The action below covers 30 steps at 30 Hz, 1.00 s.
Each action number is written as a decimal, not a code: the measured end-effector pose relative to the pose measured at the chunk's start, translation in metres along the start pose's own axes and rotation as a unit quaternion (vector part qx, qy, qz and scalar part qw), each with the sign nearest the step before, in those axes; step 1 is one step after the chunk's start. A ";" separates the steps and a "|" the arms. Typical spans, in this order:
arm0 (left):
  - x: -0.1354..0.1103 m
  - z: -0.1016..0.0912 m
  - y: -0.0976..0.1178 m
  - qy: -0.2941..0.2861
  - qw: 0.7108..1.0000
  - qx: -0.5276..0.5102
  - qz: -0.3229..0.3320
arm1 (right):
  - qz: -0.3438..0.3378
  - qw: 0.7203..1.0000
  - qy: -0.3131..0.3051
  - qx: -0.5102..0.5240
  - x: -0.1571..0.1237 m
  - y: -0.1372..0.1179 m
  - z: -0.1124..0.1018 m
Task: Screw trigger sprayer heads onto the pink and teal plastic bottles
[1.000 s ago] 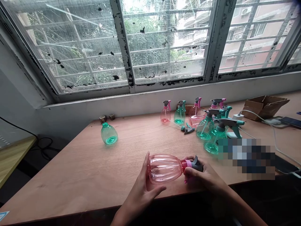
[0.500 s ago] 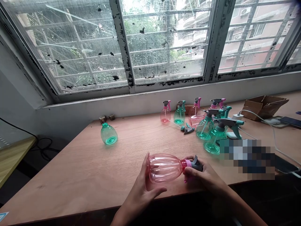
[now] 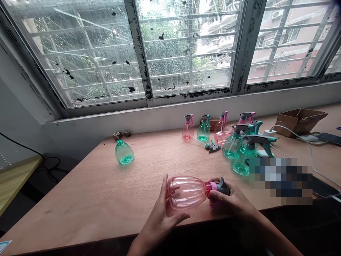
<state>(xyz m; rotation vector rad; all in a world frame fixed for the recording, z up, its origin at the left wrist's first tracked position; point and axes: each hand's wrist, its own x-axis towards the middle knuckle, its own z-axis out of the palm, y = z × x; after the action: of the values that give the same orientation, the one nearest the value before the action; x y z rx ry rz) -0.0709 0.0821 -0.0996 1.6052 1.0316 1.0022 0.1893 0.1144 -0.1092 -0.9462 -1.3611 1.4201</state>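
A clear pink spray bottle (image 3: 188, 193) lies on its side between my hands, its base to the left, near the front edge of the table. Cupped round the base end is my left hand (image 3: 163, 217), with fingers showing through the plastic and the thumb sticking out below. My right hand (image 3: 225, 197) grips the neck end, thumb on the pink collar and fingers round the dark grey spray head (image 3: 223, 186). Part of the pink trigger shows under that hand. Farther left, a green bottle (image 3: 124, 153) stands without a spray head.
Several pink and green spray bottles (image 3: 241, 165) stand at the back right. A loose grey-green spray head (image 3: 213, 147) lies near them. Beyond are an open cardboard box (image 3: 299, 122), a white cable and a phone (image 3: 330, 138). A blurred-out patch covers something at the right.
The fingers of my left hand now show more clearly through the bottle's base end. The bottle and my right hand have hardly moved.
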 end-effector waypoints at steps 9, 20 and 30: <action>0.003 0.000 0.002 0.014 0.998 0.063 0.019 | 0.012 1.000 0.004 0.028 0.000 -0.001 0.000; 0.003 -0.002 -0.002 0.000 0.999 0.043 0.000 | 0.014 0.999 0.006 0.034 0.000 0.000 -0.001; 0.002 0.002 0.004 0.017 0.998 0.061 0.010 | 0.020 0.999 0.014 0.048 0.001 -0.001 0.001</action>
<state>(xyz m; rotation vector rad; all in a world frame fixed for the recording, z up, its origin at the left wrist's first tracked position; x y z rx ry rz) -0.0683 0.0823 -0.0957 1.7056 1.1193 1.0001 0.1880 0.1146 -0.1076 -0.9325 -1.2490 1.4836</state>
